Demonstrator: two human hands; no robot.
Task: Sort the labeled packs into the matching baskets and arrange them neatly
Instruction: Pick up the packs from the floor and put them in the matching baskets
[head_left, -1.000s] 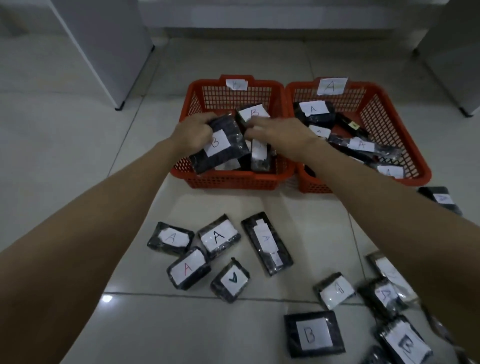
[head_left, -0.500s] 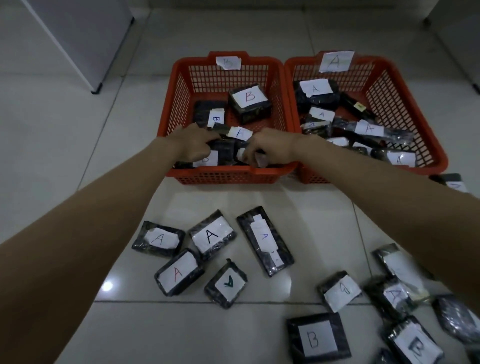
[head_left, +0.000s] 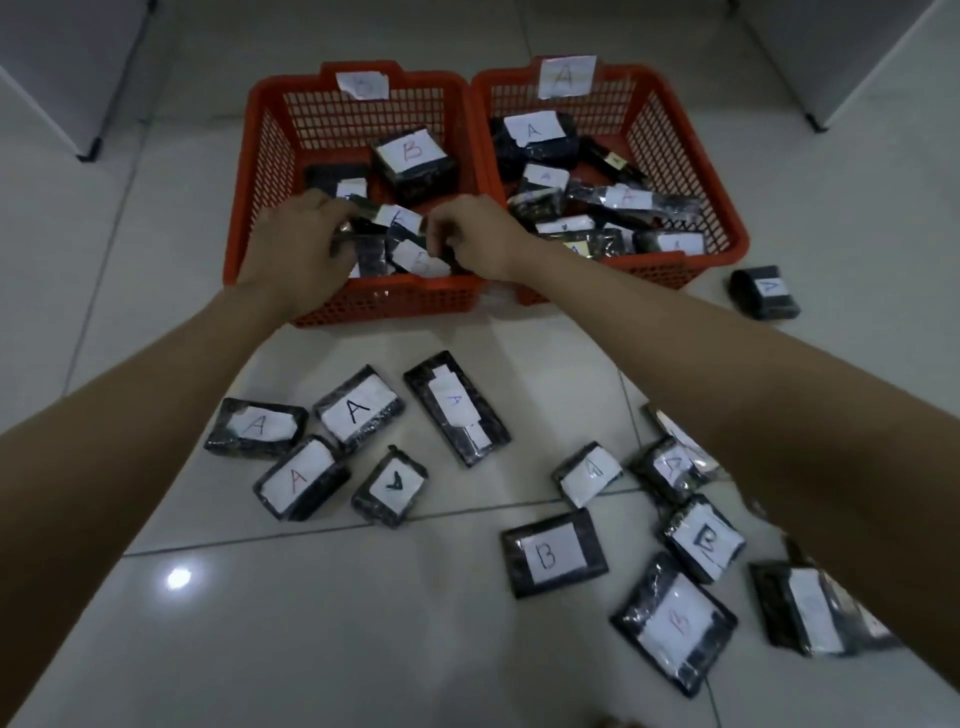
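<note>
Two orange baskets side by side on the floor, B basket (head_left: 262, 171) left, A basket (head_left: 727, 218) right, unsorted packs (head_left: 358, 410) scattered nearer.

Risk: packs inside B basket stacked loosely, liable to slide or hide labels if nudged carelessly. Left hand (head_left: 298, 249) and right hand (head_left: 478, 236) both reaching in palm-down, fingers curled onto B packs (head_left: 402, 244); firmness of hold unclear.
</note>
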